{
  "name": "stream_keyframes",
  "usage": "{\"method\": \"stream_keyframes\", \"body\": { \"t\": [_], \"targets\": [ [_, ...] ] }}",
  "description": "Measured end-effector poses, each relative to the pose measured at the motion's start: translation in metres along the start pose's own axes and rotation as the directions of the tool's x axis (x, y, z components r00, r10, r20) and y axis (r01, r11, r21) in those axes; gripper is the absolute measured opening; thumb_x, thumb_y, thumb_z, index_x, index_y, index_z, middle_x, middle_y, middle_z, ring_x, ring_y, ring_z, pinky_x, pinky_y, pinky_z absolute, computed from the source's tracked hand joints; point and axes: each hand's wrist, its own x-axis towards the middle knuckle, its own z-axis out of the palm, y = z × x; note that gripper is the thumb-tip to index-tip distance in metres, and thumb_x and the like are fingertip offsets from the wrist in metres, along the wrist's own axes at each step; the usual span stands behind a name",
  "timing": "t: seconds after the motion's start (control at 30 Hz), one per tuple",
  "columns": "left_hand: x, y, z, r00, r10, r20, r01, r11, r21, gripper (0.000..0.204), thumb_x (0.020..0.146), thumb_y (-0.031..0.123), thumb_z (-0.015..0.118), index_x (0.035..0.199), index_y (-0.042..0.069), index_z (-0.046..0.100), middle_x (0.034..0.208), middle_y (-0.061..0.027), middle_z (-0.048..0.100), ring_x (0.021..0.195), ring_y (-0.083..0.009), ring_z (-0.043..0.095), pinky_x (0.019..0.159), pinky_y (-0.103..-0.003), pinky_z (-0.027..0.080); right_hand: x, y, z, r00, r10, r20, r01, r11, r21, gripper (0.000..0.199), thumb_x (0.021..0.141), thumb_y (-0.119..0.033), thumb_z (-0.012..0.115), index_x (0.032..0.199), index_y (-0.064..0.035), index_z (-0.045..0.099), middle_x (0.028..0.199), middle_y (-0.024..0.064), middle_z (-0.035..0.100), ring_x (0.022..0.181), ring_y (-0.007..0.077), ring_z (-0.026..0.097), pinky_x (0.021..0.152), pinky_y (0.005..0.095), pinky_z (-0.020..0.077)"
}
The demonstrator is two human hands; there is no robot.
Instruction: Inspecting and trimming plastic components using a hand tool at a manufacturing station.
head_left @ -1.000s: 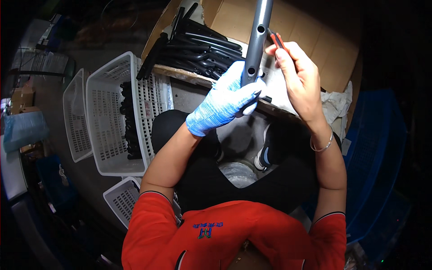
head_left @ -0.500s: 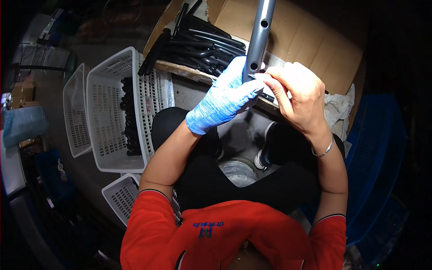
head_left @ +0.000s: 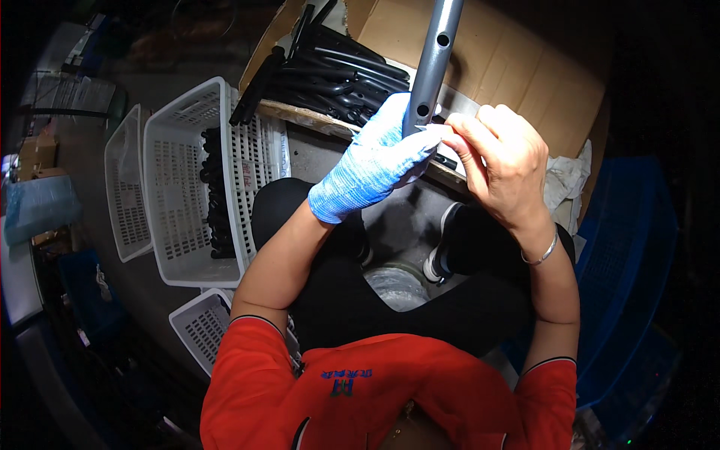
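My left hand [head_left: 370, 163], in a blue knitted glove, is wrapped round the lower end of a dark grey metal tube [head_left: 432, 71]. The tube stands steeply up and away from me, with two round holes showing in its near face. My bare right hand [head_left: 507, 154] is beside it, thumb and forefinger pinched together on a small pale pointed piece [head_left: 421, 127]. That piece lies against the tube just below the lower hole, next to my gloved thumb; its kind is too small to make out.
Beyond my hands, an opened cardboard box [head_left: 517, 71] holds a pile of black tubes [head_left: 337, 75]. White perforated baskets [head_left: 172, 187] stand at the left, one with black parts inside. Blue bins [head_left: 622, 277] are on the right. A crumpled white cloth [head_left: 564, 180] lies by the box.
My right hand has shifted slightly to the right, still pinching the pale piece. The tube's upper part has tilted very slightly right. My left hand keeps its hold.
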Motion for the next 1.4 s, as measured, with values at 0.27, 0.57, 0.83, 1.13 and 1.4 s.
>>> {"method": "stream_keyframes", "body": {
  "t": [0.27, 0.57, 0.83, 1.13, 1.4],
  "targets": [
    [0.005, -0.012, -0.001, 0.981, 0.193, -0.004, -0.191, 0.976, 0.105, 0.024, 0.090, 0.021, 0.060, 0.106, 0.006, 0.049, 0.072, 0.0006, 0.049, 0.057, -0.0046, 0.047, 0.049, -0.019, 0.039, -0.001, -0.001, 0.002, 1.000, 0.023, -0.009, -0.022, 1.000, 0.009, 0.016, 0.076, -0.016, 0.071, 0.083, -0.0026, 0.066, 0.065, 0.0070, 0.051, 0.058, 0.0215, 0.052, 0.053, 0.0316, 0.0408],
    [0.000, -0.009, -0.004, 0.985, 0.174, 0.013, -0.168, 0.930, 0.326, 0.027, 0.086, 0.007, 0.060, 0.113, 0.010, 0.056, 0.099, -0.0090, 0.047, 0.078, -0.0155, 0.054, 0.066, -0.027, 0.047, -0.005, -0.003, 0.006, 0.999, 0.043, -0.017, -0.043, 0.999, 0.010, 0.015, 0.076, -0.015, 0.071, 0.084, -0.0038, 0.066, 0.065, 0.0068, 0.051, 0.057, 0.0217, 0.052, 0.052, 0.0319, 0.0410],
    [0.000, -0.020, -0.005, 0.960, 0.281, -0.016, -0.260, 0.907, 0.332, 0.029, 0.086, 0.010, 0.062, 0.112, 0.007, 0.051, 0.088, -0.0077, 0.051, 0.071, -0.0132, 0.055, 0.058, -0.025, 0.046, -0.004, -0.005, 0.013, 0.997, 0.069, -0.037, -0.069, 0.997, -0.015, 0.015, 0.076, -0.015, 0.071, 0.085, -0.0041, 0.065, 0.068, 0.0069, 0.057, 0.059, 0.0217, 0.055, 0.053, 0.0312, 0.0430],
    [0.002, -0.012, -0.001, 0.990, 0.076, -0.117, -0.077, 0.997, -0.002, 0.032, 0.090, 0.021, 0.061, 0.110, 0.004, 0.044, 0.074, -0.0019, 0.053, 0.059, -0.0054, 0.052, 0.051, -0.021, 0.043, -0.003, 0.001, 0.015, 0.999, 0.054, 0.006, -0.054, 0.998, 0.024, 0.014, 0.076, -0.015, 0.071, 0.084, -0.0042, 0.067, 0.068, 0.0073, 0.057, 0.059, 0.0217, 0.056, 0.054, 0.0313, 0.0437],
    [0.003, -0.026, -0.010, 0.979, 0.202, -0.024, -0.182, 0.923, 0.338, 0.032, 0.088, 0.013, 0.061, 0.115, 0.004, 0.047, 0.086, -0.0064, 0.051, 0.067, -0.0108, 0.056, 0.057, -0.024, 0.047, -0.007, 0.004, 0.019, 0.998, 0.055, -0.016, -0.055, 0.998, -0.005, 0.015, 0.077, -0.021, 0.070, 0.085, -0.0081, 0.066, 0.066, 0.0051, 0.052, 0.057, 0.0206, 0.053, 0.052, 0.0314, 0.0413]
  ]
}}
